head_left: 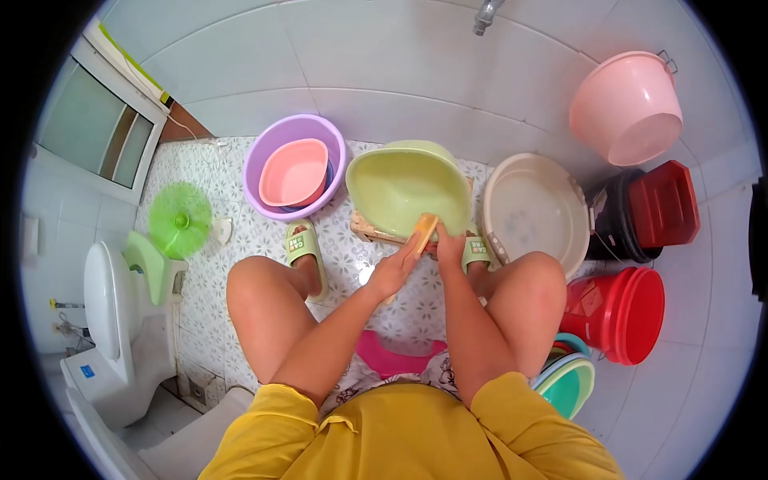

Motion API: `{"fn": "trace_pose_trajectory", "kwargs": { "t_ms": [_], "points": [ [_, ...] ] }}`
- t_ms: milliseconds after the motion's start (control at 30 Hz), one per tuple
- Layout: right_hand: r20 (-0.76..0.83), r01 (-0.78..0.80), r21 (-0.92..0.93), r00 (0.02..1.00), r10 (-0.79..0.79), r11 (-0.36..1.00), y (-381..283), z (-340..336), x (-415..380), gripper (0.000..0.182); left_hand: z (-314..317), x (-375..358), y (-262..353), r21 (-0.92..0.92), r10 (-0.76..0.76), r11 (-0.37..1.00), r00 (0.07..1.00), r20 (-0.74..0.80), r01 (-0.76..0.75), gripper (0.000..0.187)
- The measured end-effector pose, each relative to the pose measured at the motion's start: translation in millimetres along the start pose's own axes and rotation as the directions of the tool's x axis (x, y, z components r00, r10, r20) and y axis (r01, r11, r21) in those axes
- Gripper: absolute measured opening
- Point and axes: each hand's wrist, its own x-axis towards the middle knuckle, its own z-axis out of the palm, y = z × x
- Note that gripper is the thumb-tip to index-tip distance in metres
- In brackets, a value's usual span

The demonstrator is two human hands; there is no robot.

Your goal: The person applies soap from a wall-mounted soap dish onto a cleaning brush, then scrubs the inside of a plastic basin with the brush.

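A light green basin (400,180) rests tilted on a low wooden stool (364,230), its open side facing me. My left hand (394,270) is closed on a yellow scrub brush (426,230), held at the basin's near rim. The brush's bristles are hidden from me. A pale end in line with it shows below my left wrist. My right hand (450,245) is beside the brush, its fingers closed round the near right rim of the basin.
Left of the basin, a pink basin (294,172) sits in a purple one (254,188). A cream basin (536,212) stands to the right, near red buckets (612,312) and a hanging pink bucket (620,108). A toilet (108,300) is at left; a tap (485,18) is above.
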Motion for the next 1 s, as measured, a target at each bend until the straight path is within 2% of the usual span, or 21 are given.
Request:
{"fn": "trace_pose_trajectory", "kwargs": {
  "t_ms": [33,67,133,167,200,233,267,333,367,400,467,533,600,633,700,767,800,833,900,933,1000],
  "points": [
    [-0.009,0.055,-0.001,0.998,-0.055,0.999,3,1,1,0.041,2,2,-1,-0.061,-0.013,0.998,1.000,-0.005,0.012,0.050],
    [-0.010,0.038,0.086,0.999,-0.037,0.996,6,3,0,0.042,3,3,-3,-0.060,-0.012,0.998,1.000,0.000,0.012,0.050],
    [-0.013,0.022,0.177,1.000,-0.019,0.984,-18,0,-9,0.044,-5,5,-2,0.139,-0.116,0.983,0.992,-0.052,0.122,0.051],
    [0.053,-0.170,0.222,0.985,0.162,0.960,-39,-2,-17,0.048,-11,6,-2,0.143,-0.114,0.983,0.992,-0.049,0.120,0.051],
    [0.129,-0.356,0.252,0.934,0.334,0.900,-51,-5,-21,0.051,-17,6,-2,0.255,-0.168,0.949,0.982,-0.085,0.184,0.052],
    [0.129,-0.355,0.254,0.934,0.333,0.900,-55,-6,-23,0.051,-24,7,-1,0.360,-0.216,0.899,0.968,-0.129,0.249,0.053],
    [0.135,-0.370,0.236,0.928,0.346,0.899,-60,-7,-24,0.049,-29,7,-1,0.448,-0.176,0.860,0.967,-0.185,0.243,0.053],
    [0.141,-0.384,0.219,0.922,0.361,0.897,-61,-11,-21,0.046,-38,11,-1,0.502,-0.194,0.824,0.963,-0.189,0.264,0.053],
    [0.030,-0.156,0.041,0.988,0.154,0.987,-62,-12,-18,0.035,-41,12,-1,0.553,-0.211,0.784,0.958,-0.192,0.283,0.054],
    [-0.040,0.071,-0.160,0.996,-0.079,0.984,-68,-12,-18,0.024,-42,12,0,0.553,-0.210,0.784,0.959,-0.191,0.282,0.054],
    [-0.083,0.112,-0.198,0.988,-0.131,0.974,-81,-13,-14,0.024,-44,11,3,0.570,-0.209,0.771,0.958,-0.195,0.284,0.054],
    [-0.122,0.152,-0.239,0.975,-0.185,0.959,-98,-14,-15,0.025,-42,11,1,0.574,-0.201,0.768,0.959,-0.202,0.282,0.055],
    [-0.070,0.145,-0.476,0.977,-0.202,0.867,-107,-14,-14,0.033,-41,10,2,0.578,-0.192,0.766,0.958,-0.211,0.281,0.055],
    [-0.070,0.147,-0.477,0.977,-0.204,0.867,-106,-15,-11,0.033,-42,9,5,0.533,-0.205,0.797,0.957,-0.207,0.286,0.054],
    [-0.029,0.036,-0.571,0.998,-0.064,0.820,-100,-16,-4,0.033,-39,10,4,0.485,-0.216,0.825,0.955,-0.205,0.291,0.053],
    [0.016,0.064,-0.576,0.998,-0.067,0.815,-86,-17,-4,0.032,-31,14,-6,0.259,-0.193,0.938,0.968,-0.162,0.230,0.051],
    [0.061,0.091,-0.579,0.996,-0.068,0.810,-79,-17,-4,0.033,-27,15,-7,0.257,-0.193,0.938,0.967,-0.167,0.232,0.051],
    [0.066,0.095,-0.579,0.995,-0.070,0.810,-72,-15,-6,0.033,-22,15,-6,0.230,-0.149,0.957,0.980,-0.135,0.177,0.051],
    [0.093,0.122,-0.224,0.990,-0.104,0.967,-67,-9,-13,0.046,-16,15,0,0.200,-0.103,0.972,0.989,-0.109,0.123,0.051],
    [0.097,0.124,-0.224,0.990,-0.105,0.967,-72,-7,-13,0.046,-13,14,4,0.185,-0.117,0.974,0.989,-0.094,0.132,0.051],
    [-0.082,-0.204,-0.361,0.979,0.187,0.910,-82,-7,-11,0.052,-11,14,8,0.154,-0.130,0.978,0.988,-0.088,0.142,0.051]
  ]
}}
